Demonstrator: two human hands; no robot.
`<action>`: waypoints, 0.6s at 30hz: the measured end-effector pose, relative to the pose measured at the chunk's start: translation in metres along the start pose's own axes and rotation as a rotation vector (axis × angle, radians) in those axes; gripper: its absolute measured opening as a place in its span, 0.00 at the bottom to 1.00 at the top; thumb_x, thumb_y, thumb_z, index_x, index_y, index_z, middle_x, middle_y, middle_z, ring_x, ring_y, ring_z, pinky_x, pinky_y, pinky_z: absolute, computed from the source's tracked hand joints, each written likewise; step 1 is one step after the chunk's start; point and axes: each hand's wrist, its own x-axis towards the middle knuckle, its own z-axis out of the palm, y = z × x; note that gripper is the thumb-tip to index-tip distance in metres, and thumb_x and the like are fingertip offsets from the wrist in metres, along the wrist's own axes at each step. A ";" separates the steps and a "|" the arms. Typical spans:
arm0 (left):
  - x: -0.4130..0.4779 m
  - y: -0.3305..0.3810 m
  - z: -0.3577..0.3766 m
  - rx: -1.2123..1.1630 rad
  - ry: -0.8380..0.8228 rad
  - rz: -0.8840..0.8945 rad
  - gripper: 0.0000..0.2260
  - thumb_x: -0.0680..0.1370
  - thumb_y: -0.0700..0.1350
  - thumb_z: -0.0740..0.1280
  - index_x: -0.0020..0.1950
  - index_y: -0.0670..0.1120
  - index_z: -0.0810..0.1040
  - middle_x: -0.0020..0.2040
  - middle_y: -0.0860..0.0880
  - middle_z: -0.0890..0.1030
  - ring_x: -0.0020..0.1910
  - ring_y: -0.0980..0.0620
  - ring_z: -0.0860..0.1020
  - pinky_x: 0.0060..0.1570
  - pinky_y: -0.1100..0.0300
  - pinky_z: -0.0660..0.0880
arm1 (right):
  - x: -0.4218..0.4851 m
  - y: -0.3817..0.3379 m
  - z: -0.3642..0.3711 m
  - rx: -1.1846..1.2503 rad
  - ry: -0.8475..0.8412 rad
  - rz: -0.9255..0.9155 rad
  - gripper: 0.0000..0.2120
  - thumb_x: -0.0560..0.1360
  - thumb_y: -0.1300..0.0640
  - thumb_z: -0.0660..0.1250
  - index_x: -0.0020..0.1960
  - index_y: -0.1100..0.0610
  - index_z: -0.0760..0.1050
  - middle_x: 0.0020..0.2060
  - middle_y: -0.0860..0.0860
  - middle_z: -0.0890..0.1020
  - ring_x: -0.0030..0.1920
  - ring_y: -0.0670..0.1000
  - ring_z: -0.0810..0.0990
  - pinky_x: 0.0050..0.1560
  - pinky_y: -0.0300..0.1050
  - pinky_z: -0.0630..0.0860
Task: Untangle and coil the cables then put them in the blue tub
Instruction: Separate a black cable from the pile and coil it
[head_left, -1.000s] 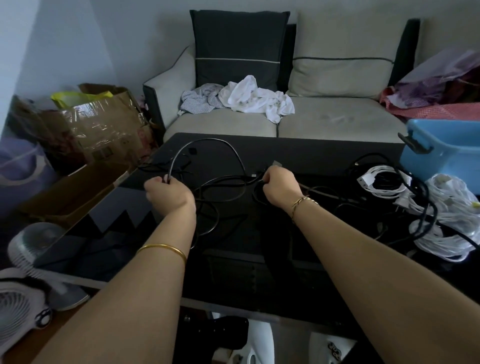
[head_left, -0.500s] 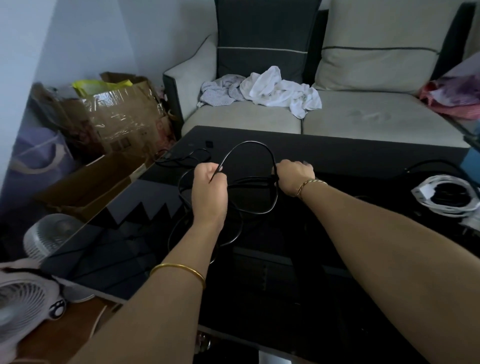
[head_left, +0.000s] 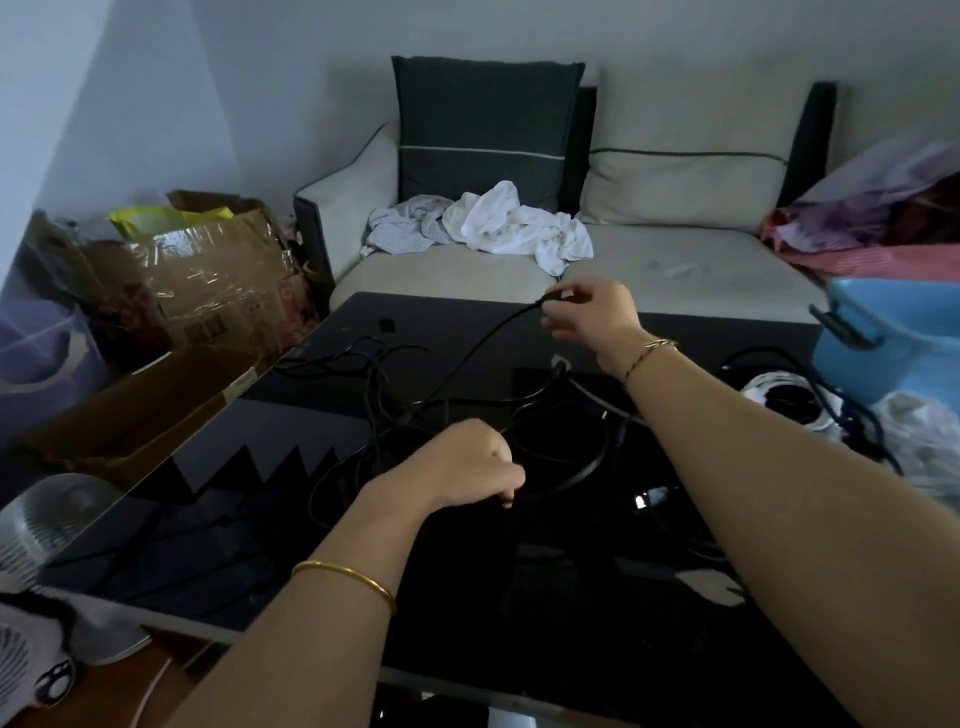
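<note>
A thin black cable (head_left: 483, 343) runs in loose loops over the black glass table (head_left: 270, 467). My right hand (head_left: 592, 317) is raised above the table's far side and pinches the cable's plug end between thumb and fingers. My left hand (head_left: 462, 465) is lower and nearer, closed around the same cable where its loops gather. More tangled black and white cables (head_left: 795, 400) lie at the right. The blue tub (head_left: 898, 338) stands at the table's right edge, partly cut off by the frame.
A sofa (head_left: 675, 270) with crumpled white cloths (head_left: 509, 223) sits behind the table. Cardboard boxes (head_left: 208, 275) stand to the left. A white fan (head_left: 31, 670) is at the lower left. A white plastic bag (head_left: 924, 436) lies beside the tub.
My right hand has lifted and moved away to the right with the cable's end, drawing the cable out. My left hand has dropped toward me, still gripping the loops.
</note>
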 end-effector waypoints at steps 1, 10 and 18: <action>0.000 0.009 0.000 0.090 0.013 0.035 0.11 0.73 0.43 0.67 0.31 0.44 0.81 0.29 0.54 0.78 0.26 0.61 0.74 0.31 0.64 0.71 | -0.007 -0.012 -0.010 0.079 -0.034 0.006 0.05 0.73 0.66 0.69 0.48 0.59 0.77 0.39 0.54 0.80 0.37 0.50 0.81 0.41 0.42 0.80; -0.009 0.093 -0.028 -0.174 0.917 0.398 0.12 0.81 0.40 0.61 0.61 0.42 0.78 0.54 0.51 0.79 0.50 0.60 0.75 0.49 0.75 0.67 | -0.090 -0.064 -0.059 0.403 -0.214 -0.145 0.05 0.80 0.61 0.60 0.51 0.54 0.74 0.44 0.51 0.82 0.45 0.50 0.81 0.48 0.48 0.76; -0.005 0.117 -0.016 -0.443 0.666 0.371 0.11 0.82 0.41 0.59 0.45 0.45 0.80 0.37 0.50 0.81 0.38 0.54 0.79 0.43 0.60 0.75 | -0.114 -0.070 -0.073 0.668 -0.103 -0.202 0.09 0.80 0.66 0.58 0.55 0.56 0.74 0.45 0.56 0.80 0.40 0.51 0.79 0.42 0.43 0.78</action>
